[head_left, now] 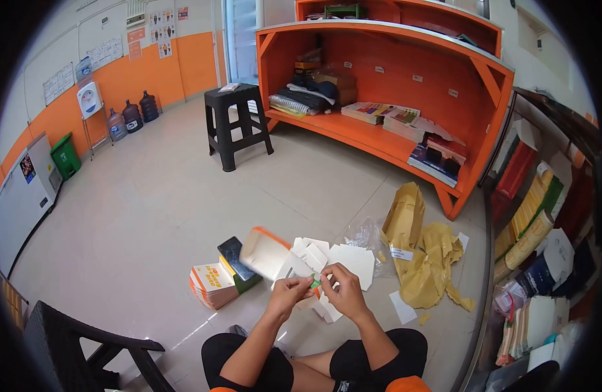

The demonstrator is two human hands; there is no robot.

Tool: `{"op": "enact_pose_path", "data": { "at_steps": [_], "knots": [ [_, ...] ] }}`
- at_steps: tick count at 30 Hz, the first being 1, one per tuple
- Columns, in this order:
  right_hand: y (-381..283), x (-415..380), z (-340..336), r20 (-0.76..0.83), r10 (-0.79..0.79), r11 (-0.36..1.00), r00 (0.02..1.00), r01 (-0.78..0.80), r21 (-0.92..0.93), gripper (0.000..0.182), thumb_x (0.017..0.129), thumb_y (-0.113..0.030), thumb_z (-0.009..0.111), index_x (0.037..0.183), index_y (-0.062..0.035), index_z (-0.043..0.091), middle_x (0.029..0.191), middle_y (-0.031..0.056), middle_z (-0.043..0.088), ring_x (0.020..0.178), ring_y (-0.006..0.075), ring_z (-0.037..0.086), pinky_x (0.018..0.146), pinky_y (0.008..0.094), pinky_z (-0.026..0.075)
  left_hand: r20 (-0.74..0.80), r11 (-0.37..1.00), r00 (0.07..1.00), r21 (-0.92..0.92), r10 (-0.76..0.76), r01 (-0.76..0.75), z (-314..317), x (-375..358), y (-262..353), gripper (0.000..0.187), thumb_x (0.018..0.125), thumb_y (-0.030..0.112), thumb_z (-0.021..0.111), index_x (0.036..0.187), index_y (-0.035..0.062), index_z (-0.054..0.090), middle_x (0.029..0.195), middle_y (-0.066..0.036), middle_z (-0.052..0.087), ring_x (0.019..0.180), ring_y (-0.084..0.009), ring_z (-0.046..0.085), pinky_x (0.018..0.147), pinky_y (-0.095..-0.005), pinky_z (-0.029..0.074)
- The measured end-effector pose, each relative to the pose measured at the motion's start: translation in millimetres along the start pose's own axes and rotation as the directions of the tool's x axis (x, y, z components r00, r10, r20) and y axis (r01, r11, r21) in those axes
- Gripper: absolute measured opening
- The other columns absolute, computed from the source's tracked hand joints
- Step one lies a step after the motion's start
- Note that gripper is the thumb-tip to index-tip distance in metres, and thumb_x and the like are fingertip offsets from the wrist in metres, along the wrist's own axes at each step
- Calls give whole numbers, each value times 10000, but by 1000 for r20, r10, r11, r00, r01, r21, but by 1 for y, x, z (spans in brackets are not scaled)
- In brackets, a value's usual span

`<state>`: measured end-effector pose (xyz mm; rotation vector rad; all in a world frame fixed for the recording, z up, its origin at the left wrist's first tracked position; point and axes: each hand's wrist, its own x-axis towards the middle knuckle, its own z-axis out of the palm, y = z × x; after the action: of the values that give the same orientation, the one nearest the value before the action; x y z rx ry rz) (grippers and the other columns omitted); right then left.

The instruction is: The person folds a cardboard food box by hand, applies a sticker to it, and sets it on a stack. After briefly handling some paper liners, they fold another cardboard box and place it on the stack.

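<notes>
A partly folded carton (265,253), white inside with an orange edge, is held just above the floor in front of my crossed legs. My left hand (290,295) is closed in a pinch on its near end. My right hand (342,289) pinches the same end beside a small green part, fingertips almost meeting those of the left. The fingers hide the exact fold. White card pieces (351,262) lie on the floor just behind the hands. To the left is a stack of yellow, white and orange printed cartons (213,285), with a dark smartphone (235,259) resting on its edge.
Torn brown wrapping paper (428,268) and clear plastic (365,236) lie to the right. Beyond stands an orange shelf (379,140) with books and a black stool (234,121). Another dark stool (72,333) is at near left; a packed rack (533,215) lines the right.
</notes>
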<state>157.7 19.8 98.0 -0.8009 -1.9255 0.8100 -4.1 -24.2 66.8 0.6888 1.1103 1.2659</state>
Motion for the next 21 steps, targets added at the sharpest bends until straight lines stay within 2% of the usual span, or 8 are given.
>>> {"op": "enact_pose_path", "data": {
  "at_steps": [2, 5, 8, 11, 14, 17, 21],
  "knots": [
    [-6, 1, -3, 9, -75, 995, 997, 76, -70, 69, 860, -36, 577, 869, 31, 561, 862, 98, 592, 636, 137, 633, 420, 238, 517, 81, 981, 995, -177, -62, 76, 0, -2, 4, 260, 868, 129, 656, 1040, -63, 632, 998, -120, 649, 847, -131, 641, 754, -211, 532],
    [-13, 3, -6, -51, -43, 999, 998, 43, 0, 50, 839, -13, 574, 862, 17, 541, 835, 96, 582, 633, 172, 625, 443, 260, 485, 194, 965, 981, -259, 12, 39, 5, -7, 12, 266, 862, 62, 644, 1093, -65, 606, 1046, -127, 639, 900, -146, 638, 822, -225, 528],
    [-8, 2, -6, -58, 33, 995, 998, -27, 92, 54, 841, -16, 573, 856, 22, 538, 850, 90, 579, 633, 150, 616, 436, 246, 507, 150, 974, 987, -225, 65, -30, 8, -6, 8, 263, 851, 29, 644, 1092, -69, 604, 1049, -127, 642, 930, -150, 634, 859, -235, 522],
    [-9, 2, -7, -51, 78, 975, 996, -66, 214, 56, 845, -12, 569, 853, 29, 532, 878, 85, 575, 645, 125, 611, 432, 231, 535, 107, 976, 991, -209, 78, -55, 11, -7, 5, 266, 854, 38, 644, 1096, -66, 604, 1042, -123, 645, 928, -147, 633, 854, -231, 520],
    [-1, 2, -3, -48, 88, 962, 995, -72, 262, 53, 851, -5, 562, 852, 31, 524, 901, 83, 568, 653, 108, 608, 441, 226, 554, 86, 966, 994, -254, 69, -45, 15, -9, 6, 231, 856, 10, 626, 1073, -68, 611, 1037, -128, 645, 940, -161, 634, 863, -240, 523],
    [1, 1, -1, -58, 93, 931, 994, -66, 359, 48, 854, 1, 557, 851, 27, 517, 897, 78, 562, 657, 101, 606, 432, 220, 541, 84, 962, 993, -269, 78, -53, 18, -12, 9, 223, 855, 12, 627, 1062, -69, 613, 1031, -132, 645, 933, -162, 635, 858, -239, 525],
    [2, 1, 2, -82, 106, 921, 991, -66, 385, 50, 856, -1, 556, 841, 18, 512, 890, 74, 557, 640, 87, 591, 424, 210, 521, 83, 956, 993, -288, 87, -59, 20, -12, 10, 208, 852, 9, 630, 1046, -64, 616, 1015, -130, 647, 915, -162, 640, 847, -240, 531]
  ]
}}
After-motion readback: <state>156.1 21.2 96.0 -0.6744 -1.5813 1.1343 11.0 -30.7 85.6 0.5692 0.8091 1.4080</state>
